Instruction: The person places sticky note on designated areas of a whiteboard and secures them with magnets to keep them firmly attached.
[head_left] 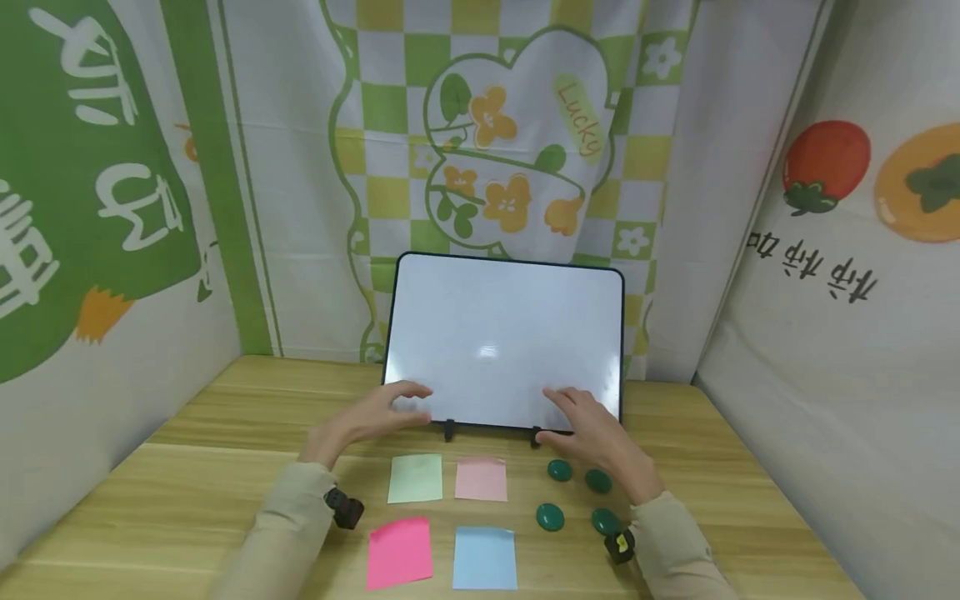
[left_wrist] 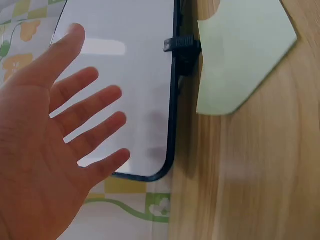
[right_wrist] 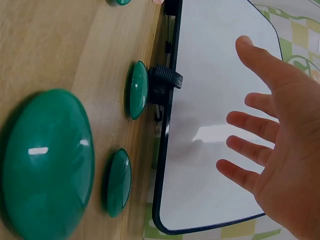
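Observation:
A whiteboard [head_left: 502,333] with a black frame stands tilted back on small black feet [left_wrist: 184,47] at the rear of the table. In front of its lower left part is my left hand [head_left: 378,414], fingers spread and relaxed, holding nothing. My right hand [head_left: 596,433] is before the lower right part, likewise with fingers apart and nothing in them. Both wrist views show the left palm [left_wrist: 35,135] and right palm [right_wrist: 295,155] facing the board; contact with it cannot be made out. Several green oval magnets [head_left: 551,517] lie below the right hand.
Sticky notes lie mid-table: pale green [head_left: 416,478], light pink [head_left: 481,479], bright pink [head_left: 400,552] and blue [head_left: 484,557]. Printed curtains [head_left: 300,167] hang behind and on both sides of the wooden table [head_left: 187,492].

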